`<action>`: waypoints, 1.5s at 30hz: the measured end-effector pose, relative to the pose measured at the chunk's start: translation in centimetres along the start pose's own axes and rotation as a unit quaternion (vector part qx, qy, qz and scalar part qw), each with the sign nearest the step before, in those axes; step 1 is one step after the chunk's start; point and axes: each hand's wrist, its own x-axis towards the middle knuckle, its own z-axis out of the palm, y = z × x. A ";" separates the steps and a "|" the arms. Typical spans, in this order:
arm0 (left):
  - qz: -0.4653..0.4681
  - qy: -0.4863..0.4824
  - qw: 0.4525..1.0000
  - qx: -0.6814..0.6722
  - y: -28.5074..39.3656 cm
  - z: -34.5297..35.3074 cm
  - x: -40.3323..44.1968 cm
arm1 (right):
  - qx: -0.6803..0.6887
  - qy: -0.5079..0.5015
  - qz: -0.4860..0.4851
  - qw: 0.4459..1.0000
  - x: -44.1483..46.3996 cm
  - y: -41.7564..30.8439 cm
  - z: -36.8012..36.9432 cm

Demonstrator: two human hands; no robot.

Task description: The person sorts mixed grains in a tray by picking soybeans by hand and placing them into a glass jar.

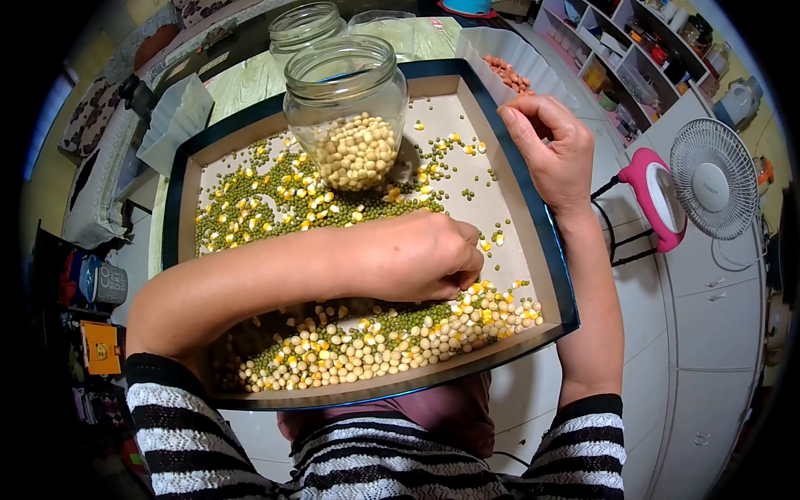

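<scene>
A shallow dark-rimmed box (550, 250) holds green beans (242, 187), yellow-white corn kernels and pale soybeans (392, 354). Inside it, toward the far side, stands a glass jar (346, 96) partly filled with pale soybeans. My left hand (425, 254) reaches across the box, its fingers bent down together at the upper edge of the near pile; what they pinch, if anything, is hidden. Beyond the right rim, my right hand (550, 146) is raised with thumb and curled fingers close together, and whatever lies between them cannot be made out.
Behind the box are a second glass jar (304, 29) and a translucent tray with reddish nuts (508, 75). Another translucent container (175, 125) stands at the left. A pink-and-white fan (712, 179) is on the right, near white cabinets (721, 333) and a shelf.
</scene>
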 end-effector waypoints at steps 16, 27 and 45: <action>0.067 0.016 0.998 -0.002 0.3 0.6 1.1 | -0.002 -0.001 0.003 1.000 0.0 -0.1 0.0; 0.046 -0.045 0.998 -0.014 0.5 0.3 0.8 | 0.002 -0.002 0.006 1.000 0.0 0.0 0.0; 0.084 0.157 0.977 0.114 2.7 -5.7 -1.7 | 0.024 -0.006 0.009 1.000 0.0 0.0 0.0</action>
